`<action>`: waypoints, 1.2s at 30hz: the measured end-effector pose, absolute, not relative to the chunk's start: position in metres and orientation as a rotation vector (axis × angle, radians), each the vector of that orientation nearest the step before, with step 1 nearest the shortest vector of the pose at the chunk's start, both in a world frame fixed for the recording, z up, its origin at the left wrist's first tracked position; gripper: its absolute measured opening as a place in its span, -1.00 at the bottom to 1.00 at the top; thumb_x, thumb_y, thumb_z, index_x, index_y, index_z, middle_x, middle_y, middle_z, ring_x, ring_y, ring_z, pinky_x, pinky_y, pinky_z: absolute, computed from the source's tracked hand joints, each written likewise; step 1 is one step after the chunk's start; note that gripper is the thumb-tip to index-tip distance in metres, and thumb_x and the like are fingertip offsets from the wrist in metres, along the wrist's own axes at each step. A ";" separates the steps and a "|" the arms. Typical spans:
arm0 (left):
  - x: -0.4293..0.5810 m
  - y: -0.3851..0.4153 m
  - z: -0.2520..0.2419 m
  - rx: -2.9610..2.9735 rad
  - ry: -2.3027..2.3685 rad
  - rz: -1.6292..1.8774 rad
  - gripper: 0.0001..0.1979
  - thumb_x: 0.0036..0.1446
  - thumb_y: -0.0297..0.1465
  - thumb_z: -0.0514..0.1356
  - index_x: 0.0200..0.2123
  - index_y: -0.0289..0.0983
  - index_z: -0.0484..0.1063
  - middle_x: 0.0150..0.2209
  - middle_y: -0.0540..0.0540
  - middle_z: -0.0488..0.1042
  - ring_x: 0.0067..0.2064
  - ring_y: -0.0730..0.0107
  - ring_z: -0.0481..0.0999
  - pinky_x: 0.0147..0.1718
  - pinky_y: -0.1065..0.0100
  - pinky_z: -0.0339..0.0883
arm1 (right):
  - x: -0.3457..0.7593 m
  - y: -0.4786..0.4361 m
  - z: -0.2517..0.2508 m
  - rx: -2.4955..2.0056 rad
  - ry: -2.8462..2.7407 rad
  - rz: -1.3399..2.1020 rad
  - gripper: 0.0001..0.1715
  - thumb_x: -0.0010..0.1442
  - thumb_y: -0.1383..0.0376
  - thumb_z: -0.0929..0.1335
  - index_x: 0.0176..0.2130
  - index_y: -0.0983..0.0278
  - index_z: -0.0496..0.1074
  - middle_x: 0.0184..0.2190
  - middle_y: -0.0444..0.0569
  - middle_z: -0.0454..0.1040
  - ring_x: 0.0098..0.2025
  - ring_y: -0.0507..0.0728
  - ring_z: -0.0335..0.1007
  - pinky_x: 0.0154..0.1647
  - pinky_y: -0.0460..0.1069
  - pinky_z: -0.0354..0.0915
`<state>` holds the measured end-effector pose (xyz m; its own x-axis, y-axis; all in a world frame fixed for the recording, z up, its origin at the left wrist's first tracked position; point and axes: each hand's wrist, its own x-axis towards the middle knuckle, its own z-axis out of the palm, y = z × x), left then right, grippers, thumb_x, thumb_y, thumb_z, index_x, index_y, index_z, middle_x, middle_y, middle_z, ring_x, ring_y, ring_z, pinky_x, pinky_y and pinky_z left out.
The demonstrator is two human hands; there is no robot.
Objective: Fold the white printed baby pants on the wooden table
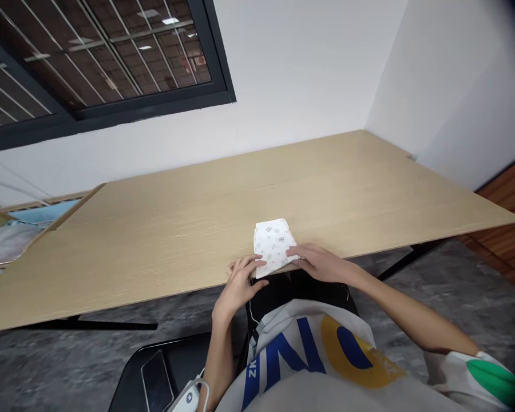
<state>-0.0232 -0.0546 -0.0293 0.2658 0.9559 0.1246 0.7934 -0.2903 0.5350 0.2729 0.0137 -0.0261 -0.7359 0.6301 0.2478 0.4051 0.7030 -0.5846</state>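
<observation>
Patterned cloth: a small white cloth (274,243) with little printed figures lies on the tabletop (175,229), at its front edge, directly before the person. It looks folded into a compact piece, but the number of layers I cannot tell.
Left hand: the left hand (240,283) is partly open, its fingers bent and their tips touching the left side of the cloth near the lower corner. The thumb stands apart, below the cloth edge; no firm grip is seen.
Right hand: the right hand (317,260) has its fingers over the lower right corner of the cloth. Whether the thumb pinches it from below, I cannot tell.
Step in hand: in my judgement, the cloth is being arranged or smoothed at its near edge, with both hands working together.
Next move calls for: probably light fingertips and an even pull at both corners, so that the layers stay aligned. The cloth seems thin and soft, therefore a hard pull could open the fold.
Front edge: the lower left corner of the cloth reaches about the border of the tabletop, so it could slip over.
Chair beside: a dark phone (157,380) lies on the black chair (129,372), well apart from the cloth.
</observation>
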 end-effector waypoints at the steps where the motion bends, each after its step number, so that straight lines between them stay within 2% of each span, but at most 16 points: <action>1: -0.025 -0.049 -0.031 2.151 1.578 0.670 -0.67 0.23 -0.30 0.36 0.06 0.00 0.52 0.22 -0.06 0.48 0.29 0.03 0.37 0.26 -0.05 0.10 | 0.272 0.017 -0.021 -0.825 -2.448 0.747 -0.62 0.51 0.20 0.20 0.18 0.17 0.44 0.12 0.08 0.56 0.14 0.26 0.49 0.16 0.22 0.41; 3: -0.025 -0.038 -0.033 2.085 1.581 0.801 -0.79 0.31 -0.25 0.27 -0.01 -0.07 0.55 0.09 -0.08 0.56 0.17 0.10 0.47 0.20 0.04 0.19 | 0.267 0.026 -0.011 -0.861 -2.386 0.784 -0.63 0.53 0.16 0.18 0.13 0.19 0.44 0.04 0.09 0.58 0.03 0.25 0.52 0.04 0.17 0.43; 5: -0.021 -0.027 -0.033 1.992 1.628 0.902 -0.77 0.35 -0.17 0.20 -0.11 -0.16 0.55 -0.15 -0.08 0.60 -0.07 0.19 0.55 0.02 0.16 0.32 | 0.259 0.037 -0.006 -0.894 -2.326 0.753 -0.62 0.54 0.16 0.16 0.10 0.23 0.43 0.00 0.10 0.57 -0.01 0.24 0.51 0.02 0.14 0.40; 8: -0.012 -0.009 -0.032 1.853 1.735 0.999 -0.66 0.36 -0.08 0.14 -0.24 -0.22 0.48 -0.41 0.00 0.49 -0.38 0.33 0.45 -0.29 0.31 0.31 | 0.246 0.056 -0.007 -0.993 -2.243 0.662 -0.62 0.54 0.17 0.13 0.06 0.25 0.41 -0.03 0.11 0.55 0.00 0.24 0.48 0.04 0.12 0.36; 10: -0.006 0.002 -0.032 1.804 1.818 1.040 -0.67 0.37 -0.08 0.11 -0.25 -0.22 0.45 -0.44 0.01 0.47 -0.43 0.35 0.43 -0.36 0.33 0.29 | 0.237 0.068 -0.011 -1.085 -2.196 0.614 -0.62 0.54 0.18 0.11 0.05 0.26 0.40 -0.05 0.11 0.54 -0.02 0.24 0.46 0.02 0.11 0.35; 15: 0.006 0.022 -0.032 1.770 1.967 1.034 -0.73 0.39 -0.20 0.06 -0.07 -0.24 0.43 -0.24 -0.16 0.60 -0.26 0.19 0.58 -0.23 0.24 0.41 | 0.218 0.090 -0.026 -1.291 -2.148 0.523 -0.61 0.54 0.19 0.09 0.07 0.25 0.37 -0.07 0.14 0.53 -0.04 0.26 0.46 -0.01 0.11 0.36; 20: 0.014 0.025 -0.031 1.773 2.067 0.995 -0.63 0.38 -0.29 0.06 0.17 -0.32 0.31 -0.02 -0.34 0.58 0.00 -0.01 0.60 0.03 0.01 0.43 | 0.207 0.093 -0.029 -1.491 -2.085 0.435 -0.62 0.52 0.19 0.15 0.19 0.25 0.31 -0.02 0.20 0.50 -0.02 0.32 0.48 -0.01 0.16 0.38; 23: 0.021 0.024 -0.031 1.909 2.196 0.978 -0.58 0.37 -0.35 0.03 0.22 -0.39 0.29 0.14 -0.45 0.47 0.21 -0.09 0.48 0.19 -0.10 0.34 | 0.201 0.085 -0.022 -1.513 -2.077 0.243 -0.53 0.51 0.20 0.15 0.28 0.31 0.27 0.15 0.35 0.41 0.13 0.44 0.40 0.12 0.28 0.32; 25: 0.027 0.026 -0.032 2.073 2.174 0.992 -0.53 0.39 -0.39 -0.03 0.28 -0.45 0.26 0.24 -0.49 0.38 0.32 -0.07 0.36 0.29 -0.10 0.26 | 0.196 0.080 -0.019 -1.355 -2.141 0.120 -0.45 0.53 0.21 0.10 0.36 0.36 0.22 0.28 0.39 0.31 0.29 0.47 0.26 0.26 0.33 0.22; 29: 0.042 0.033 -0.039 2.308 1.900 0.801 -0.40 0.41 -0.36 -0.11 0.45 -0.40 0.06 0.48 -0.38 0.11 0.53 -0.02 0.01 0.45 -0.10 0.02 | 0.188 0.077 -0.025 -1.002 -2.325 0.101 -0.33 0.55 0.12 0.04 0.47 0.38 0.10 0.46 0.26 0.15 0.49 0.34 0.02 0.45 0.27 0.04; 32: 0.049 0.034 -0.043 2.255 1.933 0.588 -0.35 0.40 -0.33 -0.12 0.51 -0.32 -0.02 0.54 -0.26 -0.04 0.57 -0.04 -0.18 0.49 -0.17 -0.17 | 0.190 0.082 -0.037 -0.975 -2.432 0.150 -0.28 0.56 0.07 0.02 0.47 0.39 0.13 0.46 0.24 0.17 0.52 0.31 -0.01 0.49 0.28 -0.03; 36: 0.043 0.028 -0.044 2.192 1.988 0.489 -0.31 0.45 -0.20 -0.18 0.51 -0.44 -0.07 0.55 -0.34 -0.14 0.57 -0.02 -0.23 0.50 -0.13 -0.24 | 0.206 0.090 -0.047 -0.993 -2.534 0.223 -0.22 0.55 -0.01 0.01 0.49 0.38 0.10 0.50 0.21 0.07 0.55 0.32 -0.11 0.52 0.30 -0.09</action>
<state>0.0435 0.0285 -0.0444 0.0728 0.9870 0.1432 0.9406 -0.1157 0.3191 0.2061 0.0900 -0.0470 -0.6631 0.6797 0.3135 0.6143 0.7335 -0.2908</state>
